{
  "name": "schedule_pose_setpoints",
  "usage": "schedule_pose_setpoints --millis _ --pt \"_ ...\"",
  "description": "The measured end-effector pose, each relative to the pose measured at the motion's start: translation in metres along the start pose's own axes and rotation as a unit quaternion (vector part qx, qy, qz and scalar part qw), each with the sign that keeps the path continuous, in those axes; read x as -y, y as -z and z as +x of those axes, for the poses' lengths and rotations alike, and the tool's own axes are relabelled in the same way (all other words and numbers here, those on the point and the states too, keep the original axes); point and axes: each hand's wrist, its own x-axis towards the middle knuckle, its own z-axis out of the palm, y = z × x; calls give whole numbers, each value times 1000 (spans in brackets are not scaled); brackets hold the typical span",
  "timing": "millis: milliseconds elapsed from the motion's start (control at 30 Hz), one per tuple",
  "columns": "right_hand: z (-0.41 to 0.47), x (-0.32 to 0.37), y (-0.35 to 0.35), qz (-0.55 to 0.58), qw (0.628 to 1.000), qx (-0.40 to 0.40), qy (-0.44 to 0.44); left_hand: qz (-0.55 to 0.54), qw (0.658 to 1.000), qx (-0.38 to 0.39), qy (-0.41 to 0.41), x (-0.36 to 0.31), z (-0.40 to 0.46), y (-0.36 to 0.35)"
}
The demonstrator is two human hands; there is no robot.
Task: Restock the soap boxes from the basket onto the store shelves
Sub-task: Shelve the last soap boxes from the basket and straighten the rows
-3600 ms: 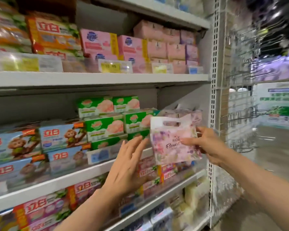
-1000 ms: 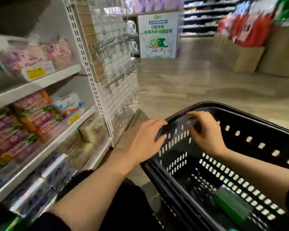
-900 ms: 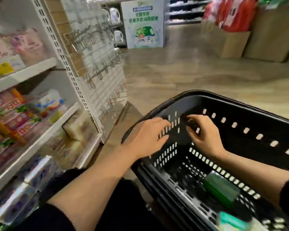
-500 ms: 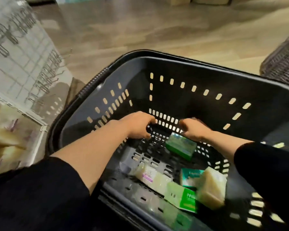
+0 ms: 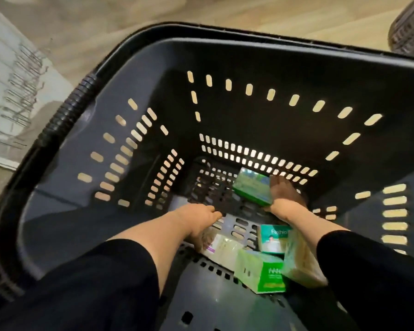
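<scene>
**Head view: both hands deep in the basket, reaching for soap boxes**

The head view looks straight down into a dark slotted basket (image 5: 65,120) standing on a pale floor. The step in hand appears to be picking up the next stock. The right hand (image 5: 283,194) lies against the side of a green soap box (image 5: 252,188) at the far end of the basket floor, fingers along its edge; whether it has truly closed on the box cannot be told. The left hand (image 5: 198,222) reaches down onto a cream box (image 5: 221,247) nearer the viewer, its fingers hidden beneath it.

Three more boxes lie jumbled close by: a teal one (image 5: 273,238), a green-and-white one (image 5: 261,271) and a pale yellow one (image 5: 299,261) leaning over it. All are small, rectangular cartons.

Next, each hand likely needs a firm hold before lifting clear of the tall walls toward the shelves, which are not in view.
</scene>
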Motion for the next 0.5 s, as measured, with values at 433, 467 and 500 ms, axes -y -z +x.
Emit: schedule_pose_setpoints --millis 433,467,500 --pt "0 53 67 629 756 150 98 -764 599 -210 119 33 -17 13" --pt "2 54 71 639 743 170 105 -796 572 -183 79 36 -22 16" --pt "2 54 75 649 728 191 110 -816 550 -172 42 35 -26 21"
